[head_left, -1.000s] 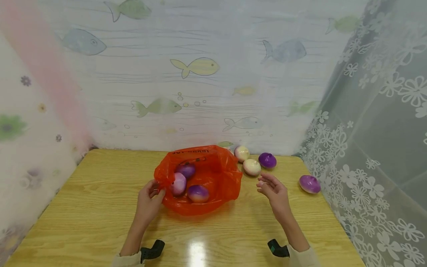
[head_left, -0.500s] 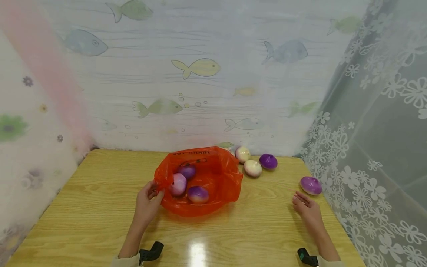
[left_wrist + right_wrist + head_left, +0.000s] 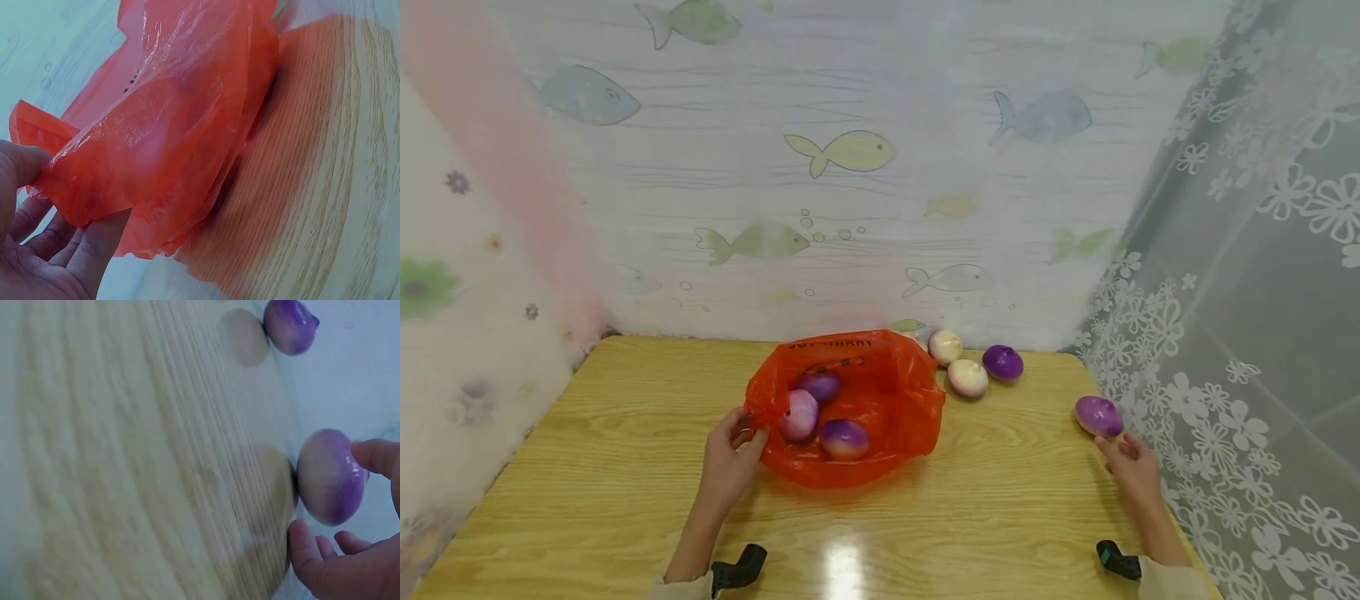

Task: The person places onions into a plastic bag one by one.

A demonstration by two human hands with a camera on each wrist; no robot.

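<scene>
A red plastic bag stands with its mouth spread wide, and inside it lie a pale purple onion, a darker onion and a two-tone onion. At the bag's left edge, my left hand pinches the gathered plastic between thumb and fingers. Far to the right, a glossy purple onion rests on the table. My right hand is right at its near side. In the right wrist view the thumb overlaps that onion's top while the other fingers spread below it.
Behind the bag's right side sit two whitish onions and a deep purple onion; another pale one is partly hidden by the bag. The wooden table meets a fish-patterned curtain at the back and a floral one on the right.
My right hand has moved from beside the whitish onions across to the right, up to the lone purple onion. My left hand keeps its hold on the bag, which stays in place.
</scene>
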